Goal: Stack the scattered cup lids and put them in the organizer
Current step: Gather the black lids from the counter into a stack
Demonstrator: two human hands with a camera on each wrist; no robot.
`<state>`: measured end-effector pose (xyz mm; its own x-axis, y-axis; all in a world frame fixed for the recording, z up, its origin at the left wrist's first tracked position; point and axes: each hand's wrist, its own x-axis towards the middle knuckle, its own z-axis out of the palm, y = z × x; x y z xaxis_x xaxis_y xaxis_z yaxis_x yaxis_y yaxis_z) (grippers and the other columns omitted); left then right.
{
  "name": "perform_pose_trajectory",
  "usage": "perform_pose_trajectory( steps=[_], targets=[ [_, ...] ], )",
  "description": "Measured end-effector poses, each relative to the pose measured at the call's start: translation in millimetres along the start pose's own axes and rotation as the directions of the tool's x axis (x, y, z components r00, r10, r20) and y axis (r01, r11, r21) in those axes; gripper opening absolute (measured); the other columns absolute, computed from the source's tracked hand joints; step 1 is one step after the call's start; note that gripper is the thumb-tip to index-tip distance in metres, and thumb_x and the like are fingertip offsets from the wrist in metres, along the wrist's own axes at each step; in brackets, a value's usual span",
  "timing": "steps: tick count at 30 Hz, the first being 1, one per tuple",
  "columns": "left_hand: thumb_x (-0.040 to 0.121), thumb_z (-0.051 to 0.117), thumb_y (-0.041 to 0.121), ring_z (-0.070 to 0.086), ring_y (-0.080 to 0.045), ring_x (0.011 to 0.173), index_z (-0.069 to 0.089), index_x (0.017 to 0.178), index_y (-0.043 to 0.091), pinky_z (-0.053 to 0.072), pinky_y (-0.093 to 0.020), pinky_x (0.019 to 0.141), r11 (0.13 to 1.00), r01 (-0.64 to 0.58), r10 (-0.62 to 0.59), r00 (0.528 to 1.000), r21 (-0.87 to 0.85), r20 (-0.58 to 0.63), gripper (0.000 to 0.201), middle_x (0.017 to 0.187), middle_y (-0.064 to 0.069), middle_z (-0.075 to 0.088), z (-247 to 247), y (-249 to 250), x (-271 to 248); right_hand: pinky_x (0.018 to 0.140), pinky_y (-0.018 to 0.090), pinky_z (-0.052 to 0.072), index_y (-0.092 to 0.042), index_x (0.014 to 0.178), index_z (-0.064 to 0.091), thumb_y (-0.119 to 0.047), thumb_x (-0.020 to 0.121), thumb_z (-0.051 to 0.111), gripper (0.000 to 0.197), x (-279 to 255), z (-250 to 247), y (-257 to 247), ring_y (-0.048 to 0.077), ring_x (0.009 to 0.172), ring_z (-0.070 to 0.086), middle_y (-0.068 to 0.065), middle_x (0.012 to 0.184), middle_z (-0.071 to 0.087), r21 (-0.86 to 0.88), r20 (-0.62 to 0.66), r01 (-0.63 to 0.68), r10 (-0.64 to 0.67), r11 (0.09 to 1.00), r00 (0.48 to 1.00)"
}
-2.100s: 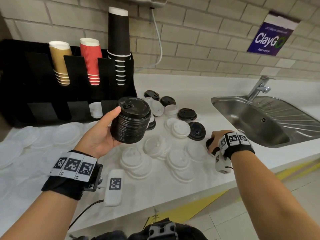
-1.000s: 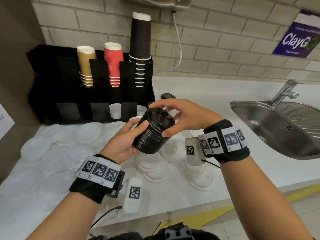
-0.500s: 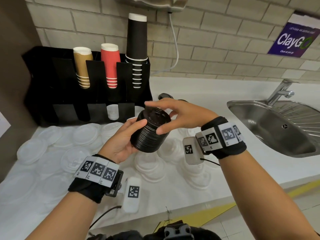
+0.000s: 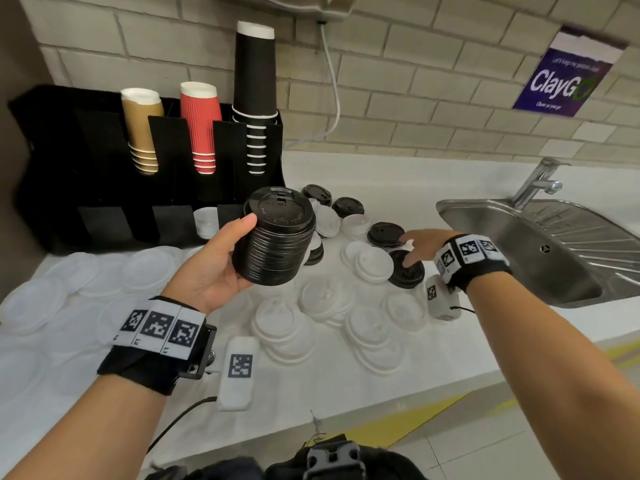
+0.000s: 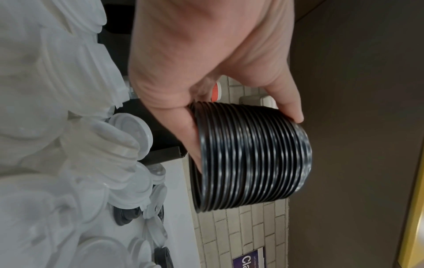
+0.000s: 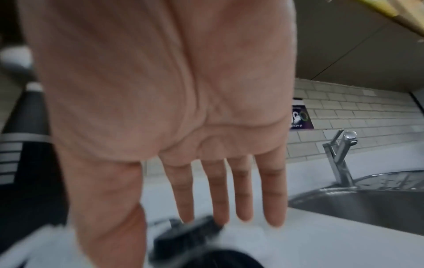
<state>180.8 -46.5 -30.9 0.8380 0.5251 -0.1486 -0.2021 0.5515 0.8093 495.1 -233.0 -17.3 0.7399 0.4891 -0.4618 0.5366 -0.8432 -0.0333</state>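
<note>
White countertop (image 4: pixel 398 188) against a beige brick wall (image 4: pixel 433 109), steel sink (image 4: pixel 519 258) at right. Left hand (image 4: pixel 211 271) grips the tall stack of black plastic lids (image 4: pixel 277 244) before the black organizer (image 4: pixel 69 188); right hand (image 4: pixel 424 244), fingers extended, hovers over scattered black lids (image 4: pixel 384 233).

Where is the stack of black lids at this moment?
In the head view the stack of black lids is held above the counter by the left hand, just in front of the black organizer.

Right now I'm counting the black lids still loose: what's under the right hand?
Under the open right hand lie two short piles of black plastic lids on the white counter. Fingers cover part; count unclear.
</note>
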Motion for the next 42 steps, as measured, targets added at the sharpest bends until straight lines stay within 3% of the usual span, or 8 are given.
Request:
perform_pose_trajectory(
  steps=[5,11,19,23,27,32,35,42],
  targets=[
    [0.072,0.066,0.04,0.072,-0.019,0.095,0.064,0.113,0.02,0.059,-0.031,0.064,1.0,0.01,-0.01,1.0,0.018,0.011,0.045,0.103,0.0,0.075,-3,-4,1,0.099,0.039,0.039,-0.04,0.147,0.027,-0.041,0.078,0.072,0.082,11,28,-1,0.034,0.126,0.048,0.011,0.142,0.042,-0.085,-0.039,0.022,-0.026,0.996,0.999],
    [0.072,0.065,0.039,0.073,-0.017,0.091,0.066,0.111,0.021,0.059,-0.03,0.062,1.0,0.001,-0.001,1.0,0.016,-0.004,0.043,0.102,0.0,0.075,-9,-1,-1,0.087,0.04,0.045,-0.033,0.132,0.043,-0.036,0.073,0.078,0.069,19,42,-3,0.038,0.106,0.055,0.011,0.125,0.04,-0.064,-0.151,0.064,-0.073,0.996,0.986],
    [0.071,0.068,0.04,0.072,-0.018,0.096,0.067,0.111,0.022,0.059,-0.031,0.064,1.0,0.01,-0.01,1.0,0.012,0.001,0.043,0.105,-0.001,0.074,-8,-3,0,0.086,0.042,0.047,-0.034,0.132,0.042,-0.026,0.073,0.069,0.065,6,10,-13,0.033,0.12,0.038,0.01,0.125,0.038,-0.242,-0.301,0.023,-0.097,0.97,0.949],
    [0.07,0.068,0.04,0.072,-0.019,0.097,0.066,0.113,0.021,0.059,-0.032,0.065,1.0,0.023,-0.024,1.0,0.015,0.003,0.047,0.106,-0.002,0.074,-7,-7,0,0.085,0.039,0.043,-0.031,0.129,0.044,-0.031,0.077,0.07,0.058,-11,-16,-21,0.035,0.117,0.043,0.012,0.126,0.042,0.057,-0.361,0.115,-0.087,0.992,0.929],
    [0.068,0.07,0.04,0.072,-0.019,0.094,0.066,0.115,0.02,0.059,-0.031,0.063,0.999,0.045,-0.046,0.999,0.026,0.005,0.051,0.106,-0.003,0.074,-5,-12,0,0.074,0.025,0.047,-0.033,0.115,0.054,-0.011,0.083,0.067,0.041,-49,-22,-44,0.021,0.094,0.058,0.002,0.105,0.058,0.59,-0.406,0.521,-0.331,0.617,0.852],
    [0.068,0.071,0.038,0.073,-0.015,0.088,0.066,0.106,0.024,0.058,-0.03,0.061,0.997,0.055,-0.055,0.998,0.047,0.01,0.041,0.097,0.001,0.075,-3,-19,-1,0.08,0.021,0.048,-0.023,0.117,0.057,-0.013,0.074,0.063,0.045,-99,-7,-95,0.014,0.091,0.056,0.001,0.104,0.054,0.629,-0.484,0.722,-0.582,0.288,0.654],
    [0.068,0.07,0.038,0.073,-0.013,0.085,0.067,0.1,0.025,0.058,-0.029,0.061,0.996,0.058,-0.061,0.998,0.068,0.032,0.034,0.093,0.003,0.075,-2,-22,-3,0.09,0.031,0.048,-0.02,0.118,0.06,-0.018,0.077,0.066,0.042,-114,2,-117,0.018,0.101,0.059,0.003,0.111,0.056,0.608,-0.496,0.76,-0.638,0.229,0.589],
    [0.069,0.07,0.04,0.072,-0.016,0.091,0.067,0.105,0.024,0.058,-0.031,0.065,0.996,0.041,-0.044,0.998,0.082,0.039,0.039,0.1,0.0,0.075,-3,-20,-9,0.105,0.047,0.044,-0.018,0.12,0.062,-0.019,0.078,0.071,0.043,-117,24,-138,0.022,0.117,0.058,0.014,0.128,0.054,0.57,-0.531,0.792,-0.638,0.22,0.558]
  ],
)
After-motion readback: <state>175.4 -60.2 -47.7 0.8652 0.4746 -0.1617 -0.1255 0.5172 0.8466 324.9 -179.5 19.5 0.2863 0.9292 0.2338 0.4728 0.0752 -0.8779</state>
